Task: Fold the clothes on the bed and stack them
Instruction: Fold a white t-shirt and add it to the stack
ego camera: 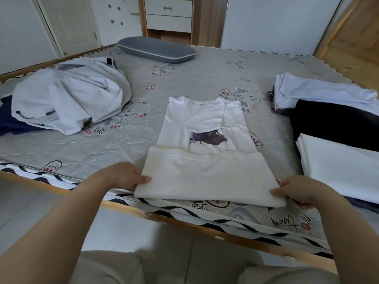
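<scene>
1. Fingers of the left hand [125,175] curl round the near left corner of the white T-shirt [205,144], thumb on top; the right hand [297,193] pinches the near right corner the same way, fingertips tucked under the fold.
2. That shirt lies flat at the near middle of the bed [184,78], neck pointing away, sleeves folded in, its bottom part doubled up over the front just below a purple print.
3. One mattress cover, grey with red-and-black flower and script drawings, spreads over the whole bed; a wooden frame [127,208] edges it, with a black-and-white zigzag border along the near side.
4. One grey pillow [155,49] sits at the far end.
5. On the left, one crumpled pale grey garment [69,97] lies over something dark blue [8,119].
6. On the right lie three folded pieces: pale lilac [320,93], black [332,124], white [338,162], overlapping, with a patterned edge under the lilac one.
7. Behind the bed stand a wooden unit with two white drawers [168,15], white doors and a pale tiled floor.
</scene>
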